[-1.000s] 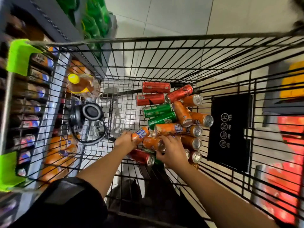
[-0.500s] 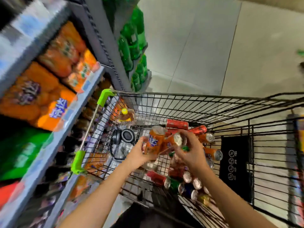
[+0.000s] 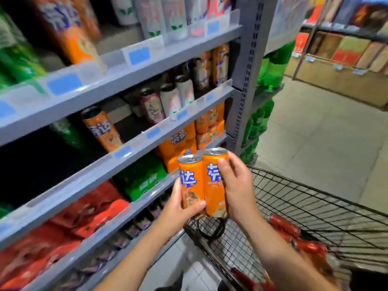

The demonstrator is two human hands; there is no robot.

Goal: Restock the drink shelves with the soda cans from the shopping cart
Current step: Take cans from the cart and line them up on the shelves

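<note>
Holding two tall orange soda cans upright and side by side, the person stands at the drink shelves with both arms raised in front of the shelving. The left hand (image 3: 178,208) grips the left can (image 3: 190,181) low down, thumb curled across its front near the base, the fingers wrapped behind and out of sight. The right hand (image 3: 236,185) holds the right can (image 3: 214,181), thumb laid up the front over the blue lettering, fingers curled round the far side. Both cans are touching along their length, silver tops up, pull tabs showing, and they sit in the air just in front of the lower shelf edge, above the near corner of the shopping cart (image 3: 315,206).

Down in the cart, red cans (image 3: 285,225) lie on their sides along the wire floor, and a black loop of cable or strap (image 3: 212,229) hangs just under the hands.

On the shelves (image 3: 126,152), grey with blue price tags along the lips, a single orange can (image 3: 102,129) of the same look stands on the middle level with a dark gap around it. Further along that level stand pale cans (image 3: 174,97) and brown ones. One level down sit orange multipacks (image 3: 180,143), a green pack (image 3: 142,179) and red packs (image 3: 88,211). Green bottles (image 3: 270,70) fill the next bay past the grey upright. The view is blurred at the left edge, so labels there cannot be read.
</note>
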